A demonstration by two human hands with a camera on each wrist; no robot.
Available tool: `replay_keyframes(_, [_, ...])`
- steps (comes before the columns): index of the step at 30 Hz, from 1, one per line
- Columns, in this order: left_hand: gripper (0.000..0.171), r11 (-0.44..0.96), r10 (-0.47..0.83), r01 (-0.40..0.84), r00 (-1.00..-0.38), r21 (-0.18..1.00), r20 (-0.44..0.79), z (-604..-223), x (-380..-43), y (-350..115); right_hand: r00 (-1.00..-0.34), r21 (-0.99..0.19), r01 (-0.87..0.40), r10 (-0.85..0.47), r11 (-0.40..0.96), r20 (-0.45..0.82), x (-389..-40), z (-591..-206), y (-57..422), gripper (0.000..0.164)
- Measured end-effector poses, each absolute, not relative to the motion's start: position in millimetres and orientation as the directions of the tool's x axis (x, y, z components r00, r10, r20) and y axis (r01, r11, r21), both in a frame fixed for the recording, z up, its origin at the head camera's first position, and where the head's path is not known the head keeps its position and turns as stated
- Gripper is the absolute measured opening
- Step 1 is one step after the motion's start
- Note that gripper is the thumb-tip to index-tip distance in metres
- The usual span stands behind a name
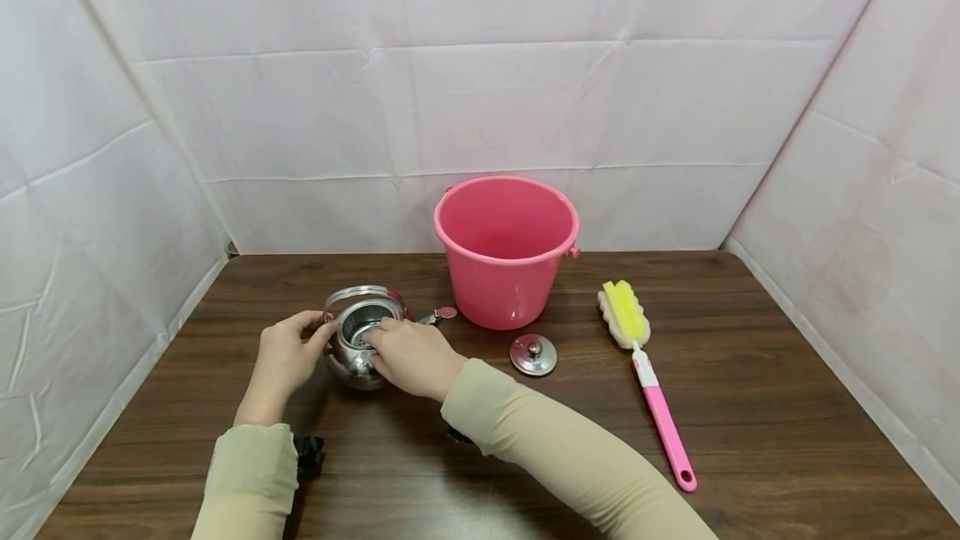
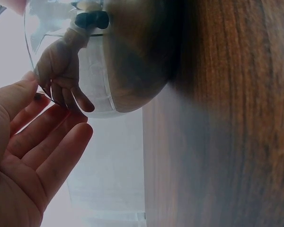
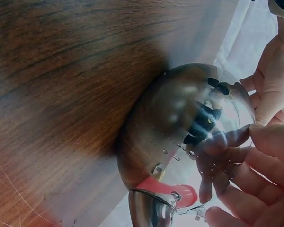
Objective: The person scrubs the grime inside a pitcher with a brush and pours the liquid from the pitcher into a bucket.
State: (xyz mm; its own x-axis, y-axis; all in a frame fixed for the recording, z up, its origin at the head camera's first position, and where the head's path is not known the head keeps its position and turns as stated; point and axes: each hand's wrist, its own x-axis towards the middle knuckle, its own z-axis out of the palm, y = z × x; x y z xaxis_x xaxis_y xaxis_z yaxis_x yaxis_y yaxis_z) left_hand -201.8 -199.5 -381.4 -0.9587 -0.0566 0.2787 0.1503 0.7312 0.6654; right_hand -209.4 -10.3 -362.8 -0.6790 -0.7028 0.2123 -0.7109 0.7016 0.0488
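A shiny steel teapot (image 1: 360,372) stands on the table at the left, its lid off and its hoop handle (image 1: 363,290) raised. Inside its mouth sits a perforated strainer (image 1: 358,325). My left hand (image 1: 288,352) pinches the teapot at its left side, by the handle's base, thumb and fingertips together there. From the right, my right hand (image 1: 416,355) reaches over the mouth and seems to pinch the strainer's rim; its exact hold is partly hidden. Water drops cling to the teapot's side (image 3: 165,123) in the right wrist view.
Behind and right of the teapot stands a pink bucket (image 1: 502,294). The round steel lid (image 1: 534,361) lies in front of the bucket. Further right lies a sponge brush (image 1: 652,390) with a pink handle. White sheets (image 1: 487,107) enclose the dark wooden table (image 1: 750,407).
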Motion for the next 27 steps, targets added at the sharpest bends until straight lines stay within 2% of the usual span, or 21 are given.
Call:
replay_keyframes(11, [0.023, 0.739, -0.056, 0.146, -0.960, 0.658, 0.275, -380, -202, -199, -0.684, 0.003, -0.724, -0.719, 0.690, 0.120, -211, -352, -11, 0.020])
replay_keyframes(27, [0.022, 0.736, -0.052, 0.157, -0.957, 0.658, 0.286, -381, -201, -198, -0.682, -0.015, -0.728, -0.723, 0.685, 0.106, -214, -352, -12, 0.029])
